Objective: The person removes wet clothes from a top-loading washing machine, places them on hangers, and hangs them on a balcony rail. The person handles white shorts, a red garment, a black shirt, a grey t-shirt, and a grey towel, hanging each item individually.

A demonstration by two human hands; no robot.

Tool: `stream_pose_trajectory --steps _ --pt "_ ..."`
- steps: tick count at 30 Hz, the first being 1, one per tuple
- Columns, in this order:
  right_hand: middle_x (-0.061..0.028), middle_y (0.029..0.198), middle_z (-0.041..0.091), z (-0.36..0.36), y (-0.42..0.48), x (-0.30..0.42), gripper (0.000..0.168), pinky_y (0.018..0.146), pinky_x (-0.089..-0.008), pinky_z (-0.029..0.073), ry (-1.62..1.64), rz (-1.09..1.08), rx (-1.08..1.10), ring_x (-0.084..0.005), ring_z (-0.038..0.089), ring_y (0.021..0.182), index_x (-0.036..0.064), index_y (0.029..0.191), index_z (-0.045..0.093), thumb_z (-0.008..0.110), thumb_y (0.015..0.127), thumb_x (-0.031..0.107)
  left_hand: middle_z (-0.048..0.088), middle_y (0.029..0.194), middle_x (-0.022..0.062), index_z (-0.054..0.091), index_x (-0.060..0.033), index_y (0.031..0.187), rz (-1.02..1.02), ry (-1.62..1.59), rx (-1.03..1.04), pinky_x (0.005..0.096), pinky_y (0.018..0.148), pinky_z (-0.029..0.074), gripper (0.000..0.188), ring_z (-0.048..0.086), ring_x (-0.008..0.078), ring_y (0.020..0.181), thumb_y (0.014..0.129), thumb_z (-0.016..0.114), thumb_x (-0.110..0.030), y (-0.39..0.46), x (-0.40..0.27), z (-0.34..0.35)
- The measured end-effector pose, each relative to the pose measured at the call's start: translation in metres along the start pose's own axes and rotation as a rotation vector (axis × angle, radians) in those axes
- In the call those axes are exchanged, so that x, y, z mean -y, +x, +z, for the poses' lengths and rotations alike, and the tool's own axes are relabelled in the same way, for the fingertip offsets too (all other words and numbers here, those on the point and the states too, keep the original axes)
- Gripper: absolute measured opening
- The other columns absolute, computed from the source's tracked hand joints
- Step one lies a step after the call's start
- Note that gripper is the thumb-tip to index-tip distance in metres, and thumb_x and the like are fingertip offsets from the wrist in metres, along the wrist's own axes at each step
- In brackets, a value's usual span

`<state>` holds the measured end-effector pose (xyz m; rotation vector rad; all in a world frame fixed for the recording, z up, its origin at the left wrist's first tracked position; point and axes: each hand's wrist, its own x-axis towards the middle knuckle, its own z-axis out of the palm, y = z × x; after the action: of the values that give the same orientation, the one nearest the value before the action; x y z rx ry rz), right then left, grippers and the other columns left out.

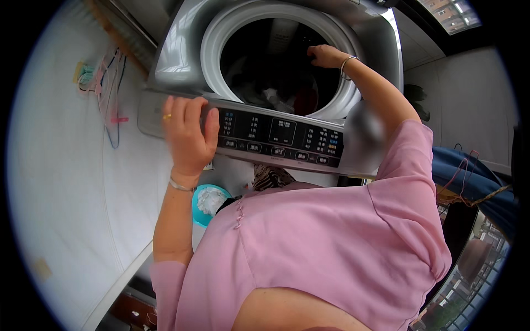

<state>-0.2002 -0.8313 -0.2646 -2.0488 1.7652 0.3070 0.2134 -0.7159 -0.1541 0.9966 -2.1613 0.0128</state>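
Observation:
A top-loading washing machine (178, 53) stands before me with its round tub showing. Over the tub's right part is my right hand (326, 56), fingers curled; its fingertips are hard to make out against the dark inside, so any grip is unclear. Dark, reddish and whitish laundry (273, 96) lies low in the tub. My left hand (188, 128) rests on the left end of the control panel (281, 138), fingers over its edge and thumb apart.
A turquoise basin (200, 217) with white cloth stands on the floor below the panel. Clothes hangers (108, 95) hang on the left wall. Blue fabric (451, 165) and a red wire hanger (463, 176) are at the right, beside a window.

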Motion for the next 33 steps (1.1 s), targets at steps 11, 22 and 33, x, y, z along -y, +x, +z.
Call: stream_pose_trajectory --steps 11,22,33 --pt "-0.0215 0.134 0.052 0.167 0.169 -0.036 0.05 0.103 -0.0437 0.042 -0.059 0.15 0.191 -0.0335 0.051 0.125 0.007 0.133 0.052 0.054 0.085 0.021 0.05 0.087 0.0104 0.062 -0.0014 0.096 -0.168 0.116 0.153 0.0523 0.096 0.042 0.031 0.047 0.0279 0.084 0.085 0.053 -0.03 -0.011 0.001 -0.001" --pt "-0.0163 0.132 0.055 0.254 0.186 -0.096 0.07 0.104 -0.0412 0.042 0.559 0.451 -0.207 -0.0347 0.053 0.121 0.007 0.131 0.054 0.071 0.072 0.04 0.046 0.092 0.0097 0.054 -0.0038 0.099 -0.203 0.179 0.256 0.0551 0.098 0.039 0.036 0.043 0.0263 0.086 0.089 0.045 -0.037 -0.011 0.004 -0.001" --pt "-0.011 0.121 0.063 0.346 0.241 -0.103 0.047 0.094 -0.0329 0.046 1.142 0.246 -0.381 -0.0218 0.06 0.106 0.002 0.12 0.062 0.068 0.08 0.025 0.046 0.086 0.0093 0.055 -0.0035 0.094 -0.169 0.155 0.203 0.0552 0.095 0.04 0.034 0.043 0.0256 0.082 0.086 0.048 -0.036 -0.016 0.01 -0.001"
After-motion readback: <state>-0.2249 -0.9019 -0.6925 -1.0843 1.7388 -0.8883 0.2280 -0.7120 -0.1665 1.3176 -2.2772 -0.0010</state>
